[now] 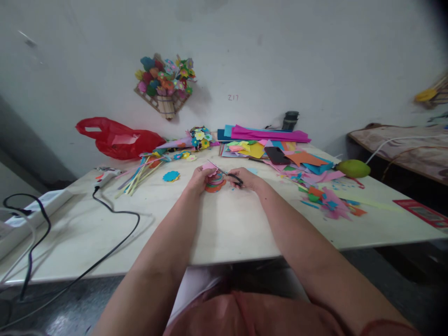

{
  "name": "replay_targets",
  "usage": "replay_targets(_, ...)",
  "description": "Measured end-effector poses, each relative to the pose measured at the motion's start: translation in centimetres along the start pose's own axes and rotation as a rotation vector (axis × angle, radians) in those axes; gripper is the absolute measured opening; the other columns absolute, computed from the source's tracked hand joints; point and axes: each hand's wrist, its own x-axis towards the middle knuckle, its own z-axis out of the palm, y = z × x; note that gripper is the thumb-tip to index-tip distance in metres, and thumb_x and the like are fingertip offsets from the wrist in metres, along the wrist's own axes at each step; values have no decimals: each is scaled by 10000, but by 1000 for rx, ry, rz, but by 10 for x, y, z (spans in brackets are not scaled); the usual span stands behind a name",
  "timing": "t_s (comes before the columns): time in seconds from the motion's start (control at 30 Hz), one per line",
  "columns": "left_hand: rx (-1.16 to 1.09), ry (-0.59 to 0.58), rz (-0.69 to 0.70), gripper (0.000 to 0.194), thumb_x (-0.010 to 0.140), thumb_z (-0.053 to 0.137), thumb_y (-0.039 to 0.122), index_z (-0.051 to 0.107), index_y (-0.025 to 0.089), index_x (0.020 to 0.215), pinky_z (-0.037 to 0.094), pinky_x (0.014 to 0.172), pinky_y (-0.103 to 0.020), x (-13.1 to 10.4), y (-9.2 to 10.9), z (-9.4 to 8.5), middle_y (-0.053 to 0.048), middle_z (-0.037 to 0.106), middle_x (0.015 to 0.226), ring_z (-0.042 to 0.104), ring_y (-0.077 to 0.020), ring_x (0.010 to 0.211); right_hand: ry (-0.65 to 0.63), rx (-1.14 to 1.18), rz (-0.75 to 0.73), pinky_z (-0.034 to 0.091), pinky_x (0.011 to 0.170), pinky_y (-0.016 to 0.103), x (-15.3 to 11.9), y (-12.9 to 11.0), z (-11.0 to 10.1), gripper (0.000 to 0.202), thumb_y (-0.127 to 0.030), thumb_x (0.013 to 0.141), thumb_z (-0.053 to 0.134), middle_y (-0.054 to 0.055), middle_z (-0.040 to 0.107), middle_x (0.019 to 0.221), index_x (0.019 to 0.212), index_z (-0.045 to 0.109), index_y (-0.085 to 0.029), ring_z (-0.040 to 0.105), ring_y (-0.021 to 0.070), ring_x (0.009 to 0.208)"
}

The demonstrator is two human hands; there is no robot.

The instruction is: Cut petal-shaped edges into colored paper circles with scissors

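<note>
My left hand (200, 179) pinches a small pink paper piece (210, 168) with a scalloped edge. My right hand (245, 179) is closed round the black handles of a pair of scissors (235, 179), whose blades point up and left toward the pink paper. Below the blades, on the table, lies a stack of colourful scalloped paper pieces (214, 186), with orange showing at the bottom. To the left sits a blue scalloped paper piece (171, 176), apart from both hands.
A glue gun (107, 177) with a black cord and a white power strip (38, 210) are at the left. Paper strips (140, 177) and a red plastic bag (122, 140) stand behind. On the right are a phone (276, 155), paper scraps (331, 203) and a green oval object (353, 168).
</note>
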Motion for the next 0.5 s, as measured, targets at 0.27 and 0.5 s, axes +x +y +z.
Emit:
replay_targets(0.27, -12, 26, -9, 193, 570, 791, 120, 666, 97, 716, 551, 621, -287, 1, 0, 1, -63, 682, 666, 615, -134, 568, 11, 18, -20, 227, 323, 179, -2, -1, 0, 305, -350, 855, 696, -24, 570, 501, 667, 555, -155, 455, 55, 354)
replay_targets(0.5, 41, -62, 66, 347, 500, 912, 264, 623, 106, 611, 484, 560, -250, 2, -3, -1, 6, 557, 510, 496, -81, 470, 11, 44, -45, 242, 323, 180, 1, 5, -4, 289, -376, 872, 676, -17, 599, 544, 718, 586, -149, 470, 55, 371)
